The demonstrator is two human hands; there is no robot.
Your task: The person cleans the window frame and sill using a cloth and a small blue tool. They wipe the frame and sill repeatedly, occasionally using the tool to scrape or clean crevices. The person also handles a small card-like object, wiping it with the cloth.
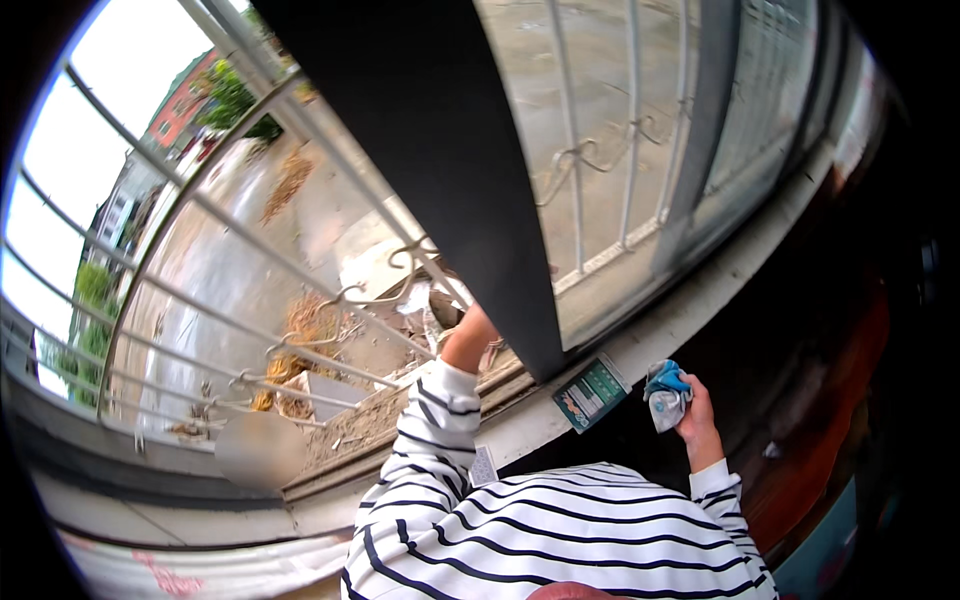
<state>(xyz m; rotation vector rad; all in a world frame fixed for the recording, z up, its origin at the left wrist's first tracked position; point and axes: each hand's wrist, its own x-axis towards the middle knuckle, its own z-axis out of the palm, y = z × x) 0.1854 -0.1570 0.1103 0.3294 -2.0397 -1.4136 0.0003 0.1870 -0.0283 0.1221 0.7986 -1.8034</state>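
Note:
My right hand (699, 416) grips a crumpled blue and white cloth (666, 397), held over the dark area inside the windowsill. To the left, my left hand (477, 336) reaches through the window opening. Its fingers are hidden behind the dark window sash frame (442, 150), so what they touch cannot be seen. A glass pane (607, 217) fills the sash to the right of that frame. Below my left forearm runs the dirty window track (360, 450), with grit and debris along it.
White metal security bars (247, 232) stand outside the window. On the pale sill (675, 337) lie a green printed packet (592, 394) and a small patterned card or box (484, 466). Debris (427, 307) lies beyond the bars. A reddish-brown surface (817, 465) is at the right.

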